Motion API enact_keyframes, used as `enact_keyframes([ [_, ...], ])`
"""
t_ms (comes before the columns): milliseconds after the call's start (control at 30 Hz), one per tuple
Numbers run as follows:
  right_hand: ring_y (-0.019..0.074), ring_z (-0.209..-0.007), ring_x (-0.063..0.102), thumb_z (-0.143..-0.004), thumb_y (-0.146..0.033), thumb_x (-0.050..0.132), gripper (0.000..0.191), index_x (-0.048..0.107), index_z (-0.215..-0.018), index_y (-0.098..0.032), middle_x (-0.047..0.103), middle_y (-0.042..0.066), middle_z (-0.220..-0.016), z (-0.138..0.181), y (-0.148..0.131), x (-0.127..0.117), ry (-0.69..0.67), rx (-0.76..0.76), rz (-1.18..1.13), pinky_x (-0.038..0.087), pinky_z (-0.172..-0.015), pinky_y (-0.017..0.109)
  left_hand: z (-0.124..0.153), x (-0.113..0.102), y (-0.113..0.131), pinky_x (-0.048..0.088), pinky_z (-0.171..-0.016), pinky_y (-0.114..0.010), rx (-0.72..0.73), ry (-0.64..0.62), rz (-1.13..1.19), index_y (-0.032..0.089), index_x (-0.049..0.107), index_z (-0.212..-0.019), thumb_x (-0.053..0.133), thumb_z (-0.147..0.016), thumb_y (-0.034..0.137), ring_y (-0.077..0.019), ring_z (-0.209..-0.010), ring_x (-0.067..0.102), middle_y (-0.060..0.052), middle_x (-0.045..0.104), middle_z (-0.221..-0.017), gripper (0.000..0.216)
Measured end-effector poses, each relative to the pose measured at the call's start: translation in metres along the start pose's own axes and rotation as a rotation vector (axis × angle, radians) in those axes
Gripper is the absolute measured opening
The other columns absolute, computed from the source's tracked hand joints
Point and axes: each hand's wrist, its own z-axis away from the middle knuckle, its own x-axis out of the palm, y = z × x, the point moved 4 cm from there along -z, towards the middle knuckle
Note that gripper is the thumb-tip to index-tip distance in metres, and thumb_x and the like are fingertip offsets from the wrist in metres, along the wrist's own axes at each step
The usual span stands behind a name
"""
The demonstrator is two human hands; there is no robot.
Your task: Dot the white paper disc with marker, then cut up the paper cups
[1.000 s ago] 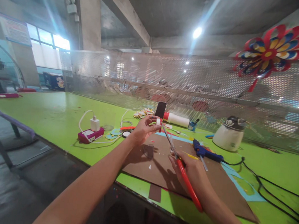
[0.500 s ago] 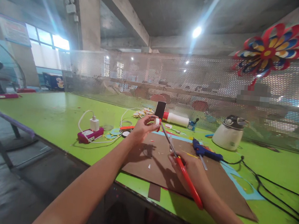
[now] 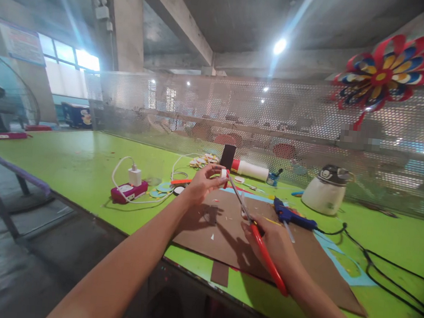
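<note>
Red-and-white piece (image 3: 224, 174) pinched in left hand (image 3: 202, 184), at 11 o'clock from right hand (image 3: 273, 242), which grips scissors (image 3: 259, 239). Risk: scissors slipping (tip contact unclear) could nick the left fingers or gouge the piece.

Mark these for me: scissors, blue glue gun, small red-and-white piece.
scissors (image 3: 263, 249): head view, on the red handle
blue glue gun (image 3: 296, 218): head view, on the body
small red-and-white piece (image 3: 224, 173): head view, on its white part
</note>
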Motion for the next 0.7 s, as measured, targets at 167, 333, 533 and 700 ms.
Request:
enact_keyframes([
  [167, 0.0279, -0.066, 0.068, -0.083, -0.044, 0.038, 0.045, 0.073, -0.087, -0.016, 0.076, 0.012, -0.076, 0.0006, -0.0018, -0.0002, -0.034, 0.041, -0.043, 0.043, -0.06, 0.033, 0.001, 0.0018, -0.0003, 0.051, -0.091, -0.043, -0.006, 0.001, 0.016, 0.017, 0.064, -0.093, 0.089, -0.058, 0.018, -0.0204, -0.09, 0.068, -0.004, 0.064, -0.094, 0.044],
  [333, 0.0286, -0.069, 0.069, -0.085, -0.043, 0.04, 0.04, 0.071, -0.085, -0.018, 0.076, 0.012, -0.076, 0.0026, -0.0019, 0.001, -0.023, 0.047, -0.071, 0.044, -0.065, 0.035, 0.0002, -0.0006, -0.0021, 0.051, -0.09, -0.04, 0.038, -0.007, -0.051, 0.018, 0.063, -0.096, 0.088, -0.06, 0.021, -0.0201, -0.091, 0.068, -0.004, 0.067, -0.097, 0.043],
  [533, 0.0293, -0.076, 0.071, -0.085, -0.04, 0.042, 0.034, 0.067, -0.073, -0.02, 0.073, 0.009, -0.069, 0.0039, -0.0032, 0.0015, 0.01, 0.001, -0.152, 0.046, -0.069, 0.034, -0.0034, -0.0058, 0.0025, 0.05, -0.081, -0.032, 0.086, -0.001, -0.192, 0.016, 0.065, -0.098, 0.087, -0.061, 0.022, -0.0162, -0.08, 0.066, -0.006, 0.069, -0.096, 0.044],
  [700, 0.0287, -0.074, 0.071, -0.086, -0.041, 0.043, 0.035, 0.066, -0.07, -0.021, 0.072, 0.008, -0.065, 0.0039, 0.0009, 0.0043, 0.042, -0.004, -0.153, 0.046, -0.068, 0.033, -0.0043, -0.0065, 0.0051, 0.05, -0.078, -0.032, 0.087, -0.002, -0.216, 0.016, 0.064, -0.098, 0.087, -0.061, 0.025, -0.0173, -0.079, 0.067, -0.006, 0.07, -0.091, 0.044],
])
